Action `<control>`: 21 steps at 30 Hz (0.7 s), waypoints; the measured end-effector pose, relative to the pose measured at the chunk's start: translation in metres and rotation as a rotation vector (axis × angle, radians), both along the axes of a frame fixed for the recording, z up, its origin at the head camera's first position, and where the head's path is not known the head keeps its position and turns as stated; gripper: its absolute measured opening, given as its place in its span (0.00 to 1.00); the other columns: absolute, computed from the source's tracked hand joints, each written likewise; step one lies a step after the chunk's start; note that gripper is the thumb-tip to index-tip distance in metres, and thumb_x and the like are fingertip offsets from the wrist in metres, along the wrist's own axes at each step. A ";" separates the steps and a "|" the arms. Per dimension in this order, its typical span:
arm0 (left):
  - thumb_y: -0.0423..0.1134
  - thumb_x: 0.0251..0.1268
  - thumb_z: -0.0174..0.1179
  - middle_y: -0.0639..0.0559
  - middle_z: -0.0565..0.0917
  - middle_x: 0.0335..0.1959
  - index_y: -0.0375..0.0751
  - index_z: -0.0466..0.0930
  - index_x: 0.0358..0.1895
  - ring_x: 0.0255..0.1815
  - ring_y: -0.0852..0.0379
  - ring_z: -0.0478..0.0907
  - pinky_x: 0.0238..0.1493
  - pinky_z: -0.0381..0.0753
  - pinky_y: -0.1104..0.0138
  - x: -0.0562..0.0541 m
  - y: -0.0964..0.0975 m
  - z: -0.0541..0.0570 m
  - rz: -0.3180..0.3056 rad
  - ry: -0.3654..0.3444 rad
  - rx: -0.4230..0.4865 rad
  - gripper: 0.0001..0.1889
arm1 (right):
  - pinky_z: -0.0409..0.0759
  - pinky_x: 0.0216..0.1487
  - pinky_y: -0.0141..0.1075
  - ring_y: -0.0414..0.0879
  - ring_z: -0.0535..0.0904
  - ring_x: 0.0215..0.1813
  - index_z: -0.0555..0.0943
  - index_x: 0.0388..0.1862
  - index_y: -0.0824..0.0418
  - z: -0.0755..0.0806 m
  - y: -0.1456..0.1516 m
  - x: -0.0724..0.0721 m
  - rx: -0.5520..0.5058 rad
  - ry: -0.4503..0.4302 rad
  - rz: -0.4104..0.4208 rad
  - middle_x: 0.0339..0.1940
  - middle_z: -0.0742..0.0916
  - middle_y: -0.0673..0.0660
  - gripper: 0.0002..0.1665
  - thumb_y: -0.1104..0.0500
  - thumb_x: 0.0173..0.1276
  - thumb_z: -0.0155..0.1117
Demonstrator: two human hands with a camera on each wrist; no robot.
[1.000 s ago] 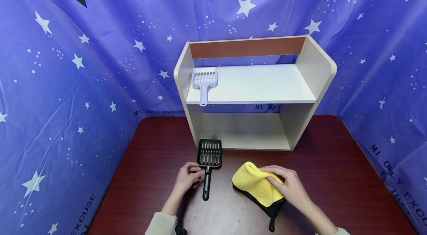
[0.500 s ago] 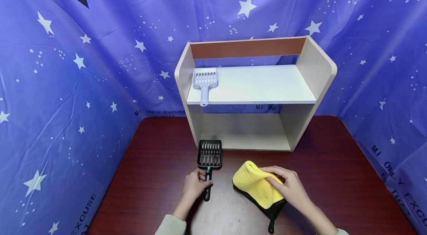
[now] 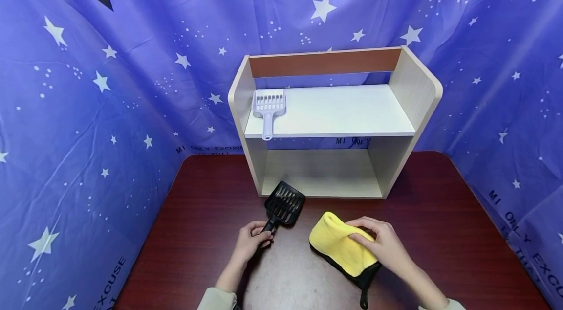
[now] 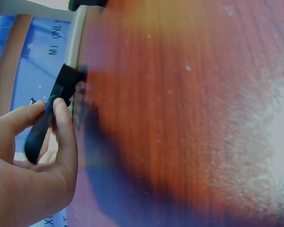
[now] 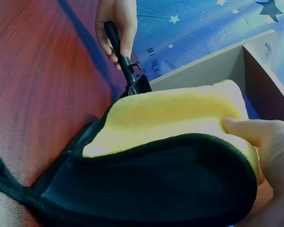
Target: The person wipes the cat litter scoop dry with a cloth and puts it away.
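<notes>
My left hand (image 3: pixel 250 241) pinches the handle of a black slotted litter scoop (image 3: pixel 285 203). Its head is tilted and points toward the shelf, up off the table by the look of the left wrist view, where thumb and fingers grip the black handle (image 4: pixel 38 135). To the right, my right hand (image 3: pixel 387 246) holds a folded yellow cloth (image 3: pixel 338 244) with a black underside and a black hanging loop, thumb on top. The right wrist view shows the cloth (image 5: pixel 170 111) close up, with the scoop's handle (image 5: pixel 114 40) in the left hand beyond it.
A two-tier wooden shelf (image 3: pixel 398 163) stands at the back of the dark red table (image 3: pixel 198 202). On its white upper board, at the left, lies a pale lavender slotted scoop (image 3: pixel 269 107). A blue star-patterned curtain (image 3: pixel 145 80) surrounds the table.
My left hand has gone from beside the black scoop to gripping its handle. The scoop has since lifted and turned, its head swinging right. The right hand and cloth have shifted slightly right.
</notes>
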State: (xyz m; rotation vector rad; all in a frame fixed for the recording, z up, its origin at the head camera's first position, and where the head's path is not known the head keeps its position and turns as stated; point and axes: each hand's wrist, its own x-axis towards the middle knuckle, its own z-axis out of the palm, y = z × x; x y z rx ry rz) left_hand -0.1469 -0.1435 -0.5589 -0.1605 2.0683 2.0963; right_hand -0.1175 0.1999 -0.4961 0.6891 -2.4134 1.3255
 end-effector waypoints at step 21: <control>0.25 0.63 0.62 0.20 0.82 0.49 0.16 0.74 0.56 0.38 0.69 0.84 0.45 0.86 0.72 0.007 0.032 0.041 -0.238 0.121 0.059 0.20 | 0.75 0.37 0.19 0.30 0.79 0.38 0.85 0.40 0.47 0.031 -0.004 -0.023 0.207 0.131 0.049 0.36 0.88 0.41 0.16 0.67 0.58 0.73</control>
